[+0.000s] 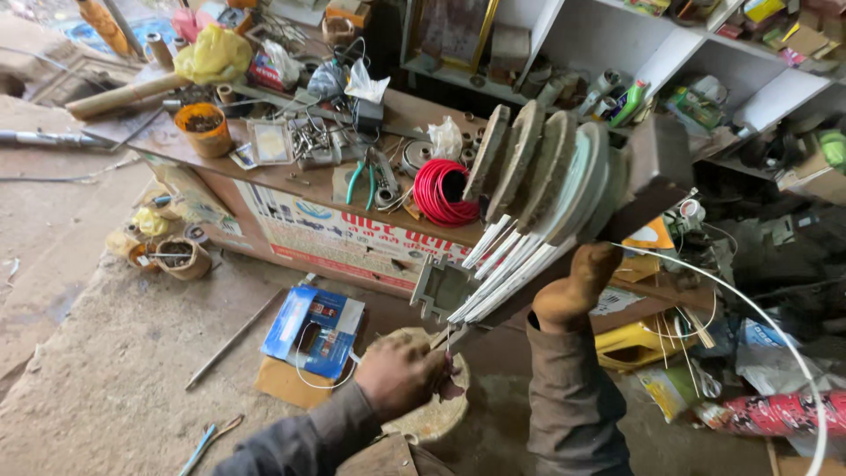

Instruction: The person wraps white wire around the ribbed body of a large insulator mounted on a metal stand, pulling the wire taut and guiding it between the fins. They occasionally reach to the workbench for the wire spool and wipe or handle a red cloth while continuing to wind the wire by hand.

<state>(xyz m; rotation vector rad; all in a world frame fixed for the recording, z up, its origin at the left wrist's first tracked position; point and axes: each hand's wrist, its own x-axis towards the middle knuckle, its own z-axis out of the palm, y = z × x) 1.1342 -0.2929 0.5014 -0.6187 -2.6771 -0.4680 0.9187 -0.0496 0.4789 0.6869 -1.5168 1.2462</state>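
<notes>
Workshop interior. Rough concrete floor [115, 353], dusty. Cluttered brown wooden surface [264, 172] at centre. White shelves [608, 40] behind, packed with clutter. Daylight from upper left.

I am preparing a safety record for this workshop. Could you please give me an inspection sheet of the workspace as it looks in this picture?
Surface: wooden bench, crowded; dusty ground in front of it.
Job's things: stack of round stepped discs with white strips hanging from it, mounted on a metal frame.
Clutter: red wire coil, green-handled pliers, orange cup, yellow bag, blue box on the ground.
Grippers: left hand closed low by the strip ends, contents unclear; right hand pressed up under the stack.
Cables: white wire arcs to the right.
Surroundings: white shelves full of small items; nobody else seen.
</notes>
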